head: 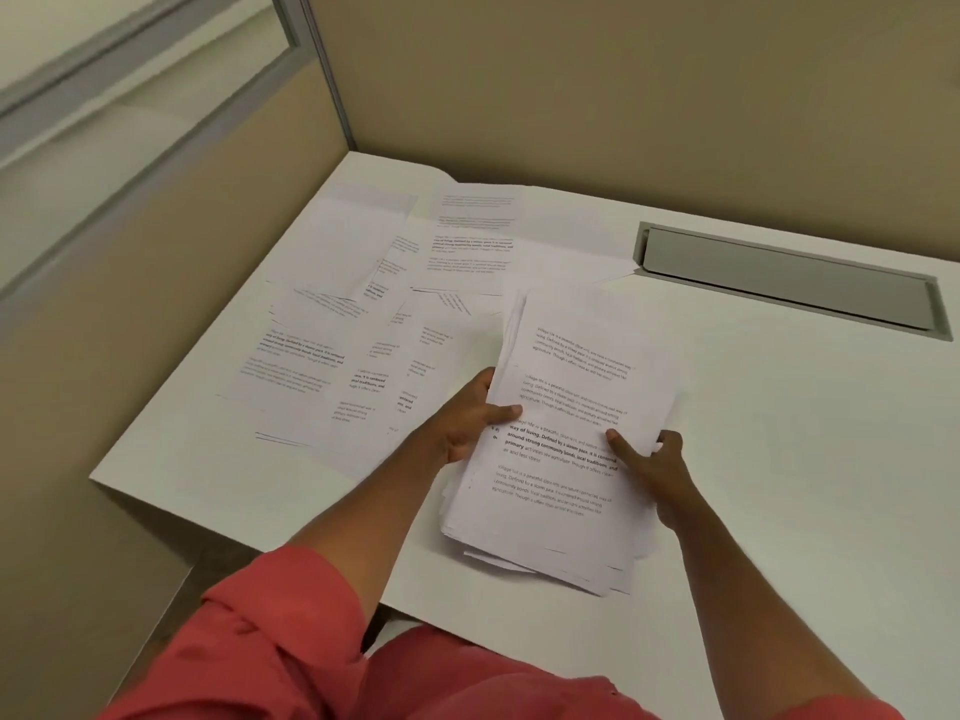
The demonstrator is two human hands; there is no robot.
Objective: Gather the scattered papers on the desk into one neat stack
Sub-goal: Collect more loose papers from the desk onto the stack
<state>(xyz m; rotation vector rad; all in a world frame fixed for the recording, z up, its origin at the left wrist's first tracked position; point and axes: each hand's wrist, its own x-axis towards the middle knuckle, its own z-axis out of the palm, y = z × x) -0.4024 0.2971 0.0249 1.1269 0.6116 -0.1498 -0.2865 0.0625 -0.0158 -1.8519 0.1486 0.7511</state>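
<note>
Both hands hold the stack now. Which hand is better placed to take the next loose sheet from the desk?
Left. The loose sheets lie left of the stack, beside the left hand. The right hand grips the stack's right edge, so it can probably hold it meanwhile.

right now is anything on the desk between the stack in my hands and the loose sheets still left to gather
Nothing visible. The left hand and right hand grip the stack; the loose sheets lie to its left on the white desk. The grey cable slot sits off to the right.
</note>
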